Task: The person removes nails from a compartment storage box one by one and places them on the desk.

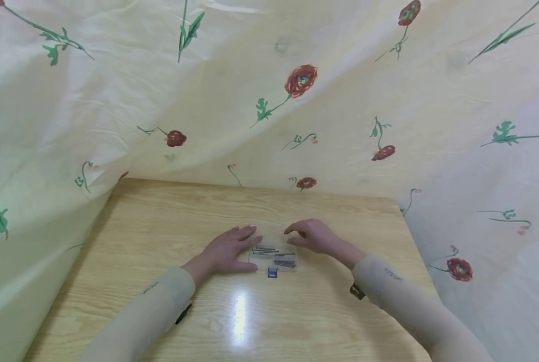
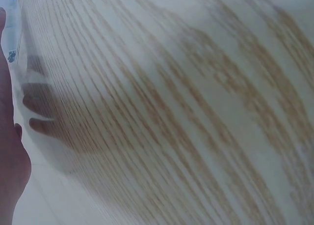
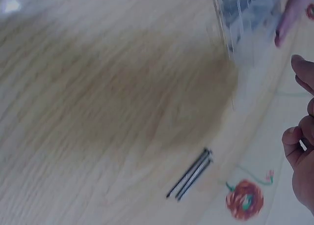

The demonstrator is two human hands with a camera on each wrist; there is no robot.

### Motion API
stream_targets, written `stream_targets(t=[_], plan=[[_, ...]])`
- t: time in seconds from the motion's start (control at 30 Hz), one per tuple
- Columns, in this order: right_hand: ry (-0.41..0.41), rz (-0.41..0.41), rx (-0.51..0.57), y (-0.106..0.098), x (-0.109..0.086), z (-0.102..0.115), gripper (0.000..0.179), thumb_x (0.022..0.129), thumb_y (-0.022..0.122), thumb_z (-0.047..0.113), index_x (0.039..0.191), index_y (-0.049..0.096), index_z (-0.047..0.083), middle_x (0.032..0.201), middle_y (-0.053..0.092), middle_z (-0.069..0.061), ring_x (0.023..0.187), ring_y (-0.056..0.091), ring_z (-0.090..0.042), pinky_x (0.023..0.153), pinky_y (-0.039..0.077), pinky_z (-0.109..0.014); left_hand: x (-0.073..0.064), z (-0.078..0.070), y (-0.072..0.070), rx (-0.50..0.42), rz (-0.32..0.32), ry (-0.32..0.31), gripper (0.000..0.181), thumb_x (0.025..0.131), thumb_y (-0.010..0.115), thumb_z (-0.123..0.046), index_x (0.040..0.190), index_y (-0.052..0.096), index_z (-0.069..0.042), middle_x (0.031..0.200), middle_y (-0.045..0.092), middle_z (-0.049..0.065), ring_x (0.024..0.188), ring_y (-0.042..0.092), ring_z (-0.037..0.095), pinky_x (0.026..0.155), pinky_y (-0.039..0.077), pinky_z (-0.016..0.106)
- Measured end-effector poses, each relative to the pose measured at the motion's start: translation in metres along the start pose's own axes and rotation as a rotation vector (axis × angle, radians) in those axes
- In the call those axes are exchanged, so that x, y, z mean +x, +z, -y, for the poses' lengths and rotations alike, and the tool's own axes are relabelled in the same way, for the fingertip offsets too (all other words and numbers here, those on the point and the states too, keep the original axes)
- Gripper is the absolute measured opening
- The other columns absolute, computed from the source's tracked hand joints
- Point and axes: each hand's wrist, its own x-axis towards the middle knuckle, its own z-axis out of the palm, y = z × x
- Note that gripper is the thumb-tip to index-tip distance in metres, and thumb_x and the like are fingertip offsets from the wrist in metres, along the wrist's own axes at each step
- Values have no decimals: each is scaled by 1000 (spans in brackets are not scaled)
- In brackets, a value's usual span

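A clear plastic box with compartments lies on the table, several dark nails inside it. A blue tab or label shows at its near edge. My left hand rests at the box's left side with fingers spread, thumb by the near corner. Beyond the box's far right corner, my right hand hovers with its thumb and index finger apart and its other fingers bent; nothing shows between them. In the right wrist view, two loose nails lie side by side on the table.
The wood-grain table reaches away to a pale floral cloth that hangs behind it and along both sides. A bright light reflection lies on the tabletop in front of the box.
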Motion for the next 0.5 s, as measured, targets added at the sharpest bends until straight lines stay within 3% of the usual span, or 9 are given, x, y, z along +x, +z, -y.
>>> stream_targets(t=[0.17, 0.27, 0.5], plan=[[-28, 69, 18, 14, 2, 6, 25, 99, 79, 20, 122, 80, 12, 94, 78, 4, 67, 52, 0, 63, 49, -22, -1, -2, 1, -8, -1, -13, 91, 94, 52, -83, 168, 36, -32, 178, 22, 2, 164, 22, 24, 135, 17, 46], [-56, 88, 20, 22, -1, 7, 23, 100, 78, 17, 122, 80, 13, 117, 81, 0, 78, 65, -5, 74, 59, -28, -1, -3, 1, -15, -3, -11, 91, 95, 53, -82, 168, 36, -31, 178, 23, 2, 164, 22, 24, 135, 17, 46], [-131, 111, -21, 30, -5, 3, 20, 104, 72, 17, 121, 81, 14, 119, 81, 0, 103, 77, -13, 92, 64, -35, -3, -5, 2, -15, -15, 2, 91, 95, 54, -81, 168, 38, -29, 178, 24, 4, 164, 23, 25, 134, 20, 48]])
